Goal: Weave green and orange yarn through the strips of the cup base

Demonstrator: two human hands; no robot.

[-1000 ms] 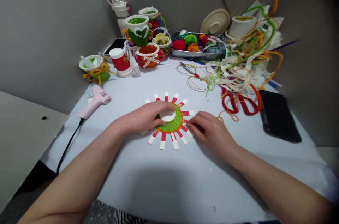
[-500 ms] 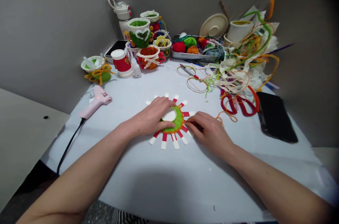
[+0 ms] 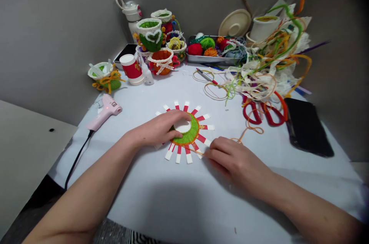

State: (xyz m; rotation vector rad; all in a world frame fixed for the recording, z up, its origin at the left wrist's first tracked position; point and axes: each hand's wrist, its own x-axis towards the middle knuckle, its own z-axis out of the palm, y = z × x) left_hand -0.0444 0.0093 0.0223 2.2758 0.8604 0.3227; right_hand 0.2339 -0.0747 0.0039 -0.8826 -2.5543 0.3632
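Observation:
A cut paper cup lies on the white table, its red and white strips fanned out round a green woven ring with an orange yarn edge. My left hand grips the ring's left side, thumb and fingers round the white centre. To the right, my right hand pinches orange yarn, which runs taut from the ring's lower edge over the strips. More orange yarn trails behind my right hand toward the red scissors.
A pink glue gun lies at the left. Decorated cups, a red and white cup and a metal yarn tray stand at the back. Lace and yarn and a black phone are at the right.
My right hand has moved down and away from the ring, drawing the orange yarn out into a line. The strips have turned somewhat under my left hand.

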